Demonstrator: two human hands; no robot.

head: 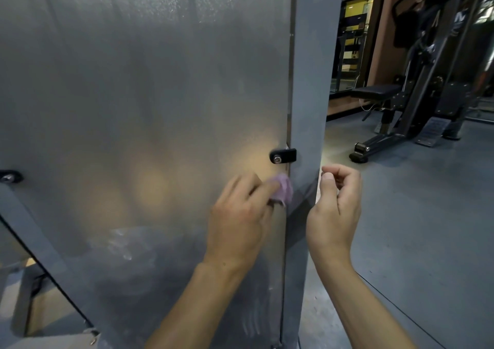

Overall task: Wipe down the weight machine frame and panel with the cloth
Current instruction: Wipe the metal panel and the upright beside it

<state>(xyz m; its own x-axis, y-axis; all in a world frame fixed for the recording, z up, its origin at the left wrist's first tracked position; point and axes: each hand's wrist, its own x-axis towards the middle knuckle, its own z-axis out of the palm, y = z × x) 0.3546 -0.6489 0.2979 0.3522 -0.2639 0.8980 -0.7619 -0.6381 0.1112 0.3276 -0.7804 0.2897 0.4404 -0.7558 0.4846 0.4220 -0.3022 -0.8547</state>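
Note:
A frosted grey panel (139, 94) of the weight machine fills the left of the view. A grey upright frame post (310, 68) runs down its right edge. My left hand (238, 215) holds a small purple cloth (282, 190) and presses it against the panel's right edge, just below a black bracket with a bolt (282, 155). My right hand (335, 204) hovers to the right of the post with its fingers loosely curled and nothing in them; it does not touch the post.
A second black bracket (9, 177) sits at the panel's left edge above a slanted grey frame bar (40, 244). Another weight machine with a black bench (374, 90) stands at the back right on the grey floor (427, 228).

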